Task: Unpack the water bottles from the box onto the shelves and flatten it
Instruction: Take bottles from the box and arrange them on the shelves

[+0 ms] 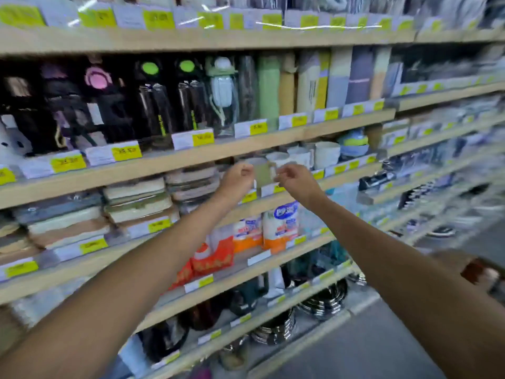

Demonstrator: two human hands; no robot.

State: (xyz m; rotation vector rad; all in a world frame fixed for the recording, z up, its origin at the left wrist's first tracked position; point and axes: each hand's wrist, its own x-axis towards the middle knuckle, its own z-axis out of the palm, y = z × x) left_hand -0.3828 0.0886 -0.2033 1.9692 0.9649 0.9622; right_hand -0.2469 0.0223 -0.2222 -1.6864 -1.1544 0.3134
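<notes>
Head view is smeared, so small detail is a judgement. Both arms reach to the front edge of the third shelf board [296, 195]. The left hand [240, 176] has its fingers curled against the left edge of a pale card [263, 175], and the right hand [293, 177] pinches the card's right edge between thumb and fingertips. The card is thin, flat and beige-green; whether it is a shelf label or a scrap of packaging cannot be told.

Water bottles [188, 102] stand in a row one board up, along the front edge of the second shelf board [158, 162], well above the hands. The box is not identifiable: a brown-red blur [476, 269] at the right edge of the picture may be it or something else.

These bottles look rigid and, being empty, should be light. Most sit in clear or black sleeves, which are likely slick, so a full grip round the middle of the body seems safer than the cap or the dangling strap. The box, if cardboard, should fold along its seams once empty.

Counted as far as the blur allows:
- two hands
- one card
- six shelf boards
- two black packs with green lids
- one pack with a pink lid
- one pale bottle with a strap
- one plain green bottle
</notes>
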